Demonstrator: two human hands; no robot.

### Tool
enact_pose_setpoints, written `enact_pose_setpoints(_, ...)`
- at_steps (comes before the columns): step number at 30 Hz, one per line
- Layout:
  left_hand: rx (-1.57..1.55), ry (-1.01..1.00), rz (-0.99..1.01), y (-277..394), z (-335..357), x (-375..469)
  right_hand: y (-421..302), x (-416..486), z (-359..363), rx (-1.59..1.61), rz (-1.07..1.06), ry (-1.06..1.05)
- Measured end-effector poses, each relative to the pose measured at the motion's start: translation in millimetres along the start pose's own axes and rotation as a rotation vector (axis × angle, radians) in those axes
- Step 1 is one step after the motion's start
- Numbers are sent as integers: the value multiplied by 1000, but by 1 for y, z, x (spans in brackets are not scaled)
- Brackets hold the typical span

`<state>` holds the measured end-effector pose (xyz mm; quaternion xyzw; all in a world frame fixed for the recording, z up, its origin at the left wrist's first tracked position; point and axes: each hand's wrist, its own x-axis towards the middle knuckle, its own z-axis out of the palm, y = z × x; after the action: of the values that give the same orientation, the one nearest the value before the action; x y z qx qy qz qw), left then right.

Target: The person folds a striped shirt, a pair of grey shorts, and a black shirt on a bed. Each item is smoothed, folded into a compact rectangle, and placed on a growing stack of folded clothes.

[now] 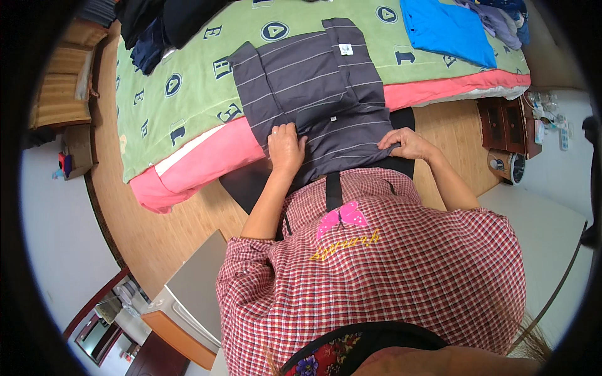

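Observation:
A dark grey garment with thin white stripes (305, 80) lies partly folded on a green patterned blanket (197, 61), its near end hanging over the bed's edge towards my lap. My left hand (286, 146) rests on the garment's left side, fingers bent over the cloth. At the near right corner, my right hand (405, 144) pinches the cloth between thumb and fingers. A small white tag shows on the far right part, and a smaller one nearer the middle. Some inner folds are hidden.
Folded blue cloth (449, 33) lies at the bed's far right, beside purple and dark clothes (501, 19). Dark clothes (155, 33) are heaped at the far left. Pink bedding (211, 157) shows along the near edge. A dark wooden cabinet (505, 122) stands at the right.

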<state>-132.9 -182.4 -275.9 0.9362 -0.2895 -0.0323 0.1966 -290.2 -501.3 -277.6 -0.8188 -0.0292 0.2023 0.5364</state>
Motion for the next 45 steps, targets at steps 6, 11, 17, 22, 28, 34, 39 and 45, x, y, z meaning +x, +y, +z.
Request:
enact_pose_setpoints(6,-347,29,-100,6,-19,15,-8,7,-4,-82,78,-25)
enact_pose_setpoints(11,-297,335,32,5,-32,57,-17,7,-6,31,-105,120)
enact_pose_setpoints(17,-168,323,-54,-14,-14,62,-15,7,-4,-62,62,132)
enact_pose_setpoints(22,-299,489,-381,-29,-10,-16,-5,8,2,-87,-69,179)
enact_pose_setpoints(28,-891,-57,-749,-36,32,-88,-9,5,1,186,-88,224)
enact_pose_setpoints(34,-708,-124,-770,-52,47,-78,-29,6,-3,267,-90,230)
enact_pose_setpoints(39,-1173,-342,-844,-41,27,-75,-35,5,-7,299,-133,269)
enact_pose_setpoints(45,-1602,22,-645,-27,9,-92,-28,-7,0,-68,4,521)
